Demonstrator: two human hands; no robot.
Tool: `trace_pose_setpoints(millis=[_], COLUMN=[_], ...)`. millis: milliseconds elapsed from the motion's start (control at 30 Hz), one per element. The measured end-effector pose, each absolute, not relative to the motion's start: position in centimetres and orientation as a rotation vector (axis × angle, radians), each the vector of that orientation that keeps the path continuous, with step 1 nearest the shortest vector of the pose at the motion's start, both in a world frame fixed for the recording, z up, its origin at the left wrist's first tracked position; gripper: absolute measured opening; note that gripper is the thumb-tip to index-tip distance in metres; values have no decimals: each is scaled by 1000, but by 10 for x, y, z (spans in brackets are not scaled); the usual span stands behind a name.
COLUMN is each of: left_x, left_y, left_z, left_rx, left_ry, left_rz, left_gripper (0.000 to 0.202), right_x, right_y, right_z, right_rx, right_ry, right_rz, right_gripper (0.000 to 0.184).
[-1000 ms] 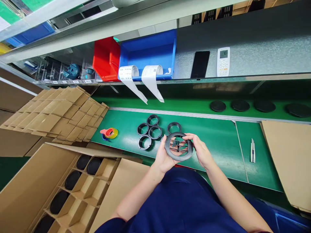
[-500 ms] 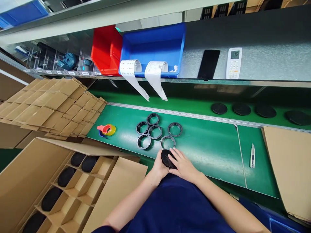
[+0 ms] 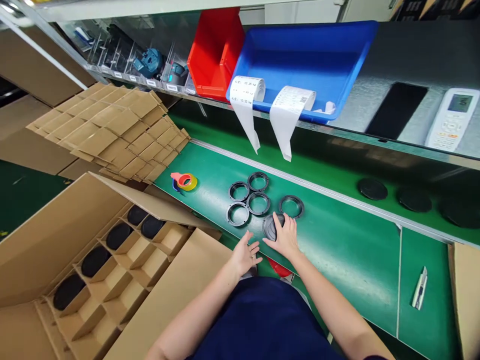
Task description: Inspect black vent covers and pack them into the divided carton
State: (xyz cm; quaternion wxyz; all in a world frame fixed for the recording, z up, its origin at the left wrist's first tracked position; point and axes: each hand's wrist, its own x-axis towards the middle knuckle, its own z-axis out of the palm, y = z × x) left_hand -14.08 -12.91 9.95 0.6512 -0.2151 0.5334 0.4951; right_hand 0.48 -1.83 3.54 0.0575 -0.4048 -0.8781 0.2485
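My right hand (image 3: 286,236) lies over a round black disc part (image 3: 270,226) on the green bench, fingers curled down on it. My left hand (image 3: 245,253) hovers just left of it near the bench's front edge, fingers spread and holding nothing. Several black rings (image 3: 258,203) lie in a cluster just beyond the disc, one ring (image 3: 291,206) off to the right.
A cardboard box (image 3: 56,235) with dividers holding black discs stands at the left. A stack of cardboard dividers (image 3: 108,130) sits behind it. Tape roll (image 3: 186,181), knife (image 3: 419,288), blue tray (image 3: 307,65), red bin (image 3: 213,50), phone, remote and more black discs (image 3: 372,189) lie around.
The vent part held up in both hands a second ago went down onto the bench. My left hand has let go and spread open; my right hand stays on the disc.
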Motion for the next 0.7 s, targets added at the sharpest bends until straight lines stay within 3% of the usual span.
trace_pose_setpoints(millis=[267, 567, 700], left_x=[-170, -174, -159], left_y=[-188, -203, -186], left_z=[91, 86, 85], left_rx=[-571, -633, -636], left_ry=[1246, 1310, 1324], left_rz=[1150, 1189, 1211], left_gripper=[21, 20, 19], right_x=[9, -2, 8], right_y=[-38, -44, -42], right_z=[6, 8, -1], right_rx=[-1211, -1100, -981], right_ry=[-2819, -2715, -2764], right_rz=[598, 524, 579], right_gripper=[97, 68, 66])
